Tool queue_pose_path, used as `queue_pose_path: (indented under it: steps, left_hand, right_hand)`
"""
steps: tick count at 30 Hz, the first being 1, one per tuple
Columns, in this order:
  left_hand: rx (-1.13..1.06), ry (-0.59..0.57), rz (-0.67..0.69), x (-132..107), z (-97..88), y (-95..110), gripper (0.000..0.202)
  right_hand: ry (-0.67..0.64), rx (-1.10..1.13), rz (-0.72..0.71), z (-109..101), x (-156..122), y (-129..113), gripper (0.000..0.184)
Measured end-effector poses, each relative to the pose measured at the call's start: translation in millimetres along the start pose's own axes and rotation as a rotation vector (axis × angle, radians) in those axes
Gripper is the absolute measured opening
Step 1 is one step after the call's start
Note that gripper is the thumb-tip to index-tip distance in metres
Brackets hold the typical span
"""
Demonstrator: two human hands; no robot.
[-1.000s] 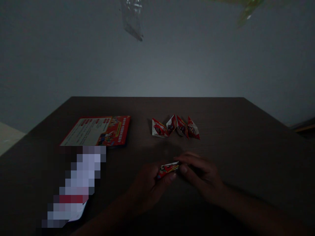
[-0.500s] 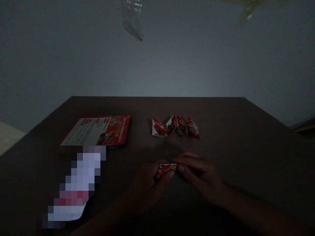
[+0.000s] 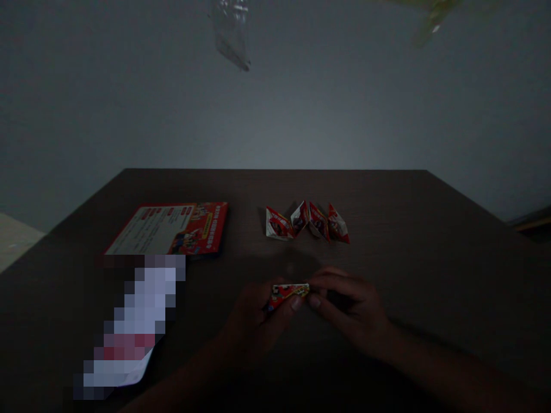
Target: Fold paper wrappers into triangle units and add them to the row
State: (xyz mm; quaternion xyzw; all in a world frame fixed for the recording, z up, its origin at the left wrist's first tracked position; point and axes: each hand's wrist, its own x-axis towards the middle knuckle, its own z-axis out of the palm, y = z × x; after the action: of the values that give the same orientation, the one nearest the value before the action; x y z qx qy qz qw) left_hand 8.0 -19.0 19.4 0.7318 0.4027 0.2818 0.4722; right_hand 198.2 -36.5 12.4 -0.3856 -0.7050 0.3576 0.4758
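My left hand (image 3: 262, 318) pinches a small folded paper triangle (image 3: 284, 294), printed red with yellow and white, its thumb lying over the lower front edge. At the triangle's right corner are the curled index finger and thumb of my right hand (image 3: 350, 304); they seem to grip that tip, though the contact is partly hidden. Farther back on the table stand several folded red and white paper pieces (image 3: 318, 222) in a zigzag row, their printed faces tilted different ways.
A red printed booklet or stack of sheets (image 3: 202, 229) lies on the dark table (image 3: 249, 189) at the left. In front of it is a phone-like object (image 3: 138, 373), mostly pixelated. Clear plastic (image 3: 232, 34) hangs on the wall behind.
The paper triangle has shifted slightly left and up in my left hand. My right fingertips have drawn back a little toward its right corner. Other things stay put.
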Motion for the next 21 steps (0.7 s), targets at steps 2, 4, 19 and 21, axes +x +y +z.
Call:
queue_pose_path:
  steps: [2,4,19,21]
  left_hand:
    - [0.007,0.006,0.002,0.0,-0.5,1.2,0.020]
    - [0.020,0.006,0.009,-0.2,-0.8,2.0,0.021]
    - [-0.029,-0.030,-0.010,-1.5,0.6,-2.9,0.023]
    - [-0.026,-0.033,-0.003,-1.7,1.1,-3.6,0.025]
  right_hand:
    - [0.003,-0.001,-0.003,0.1,0.4,-0.8,0.023]
    - [0.010,-0.004,-0.011,0.4,1.0,-1.8,0.023]
    - [0.030,-0.014,-0.007,0.1,1.4,-2.6,0.011]
    - [0.023,-0.001,0.006,0.1,0.6,-1.8,0.010]
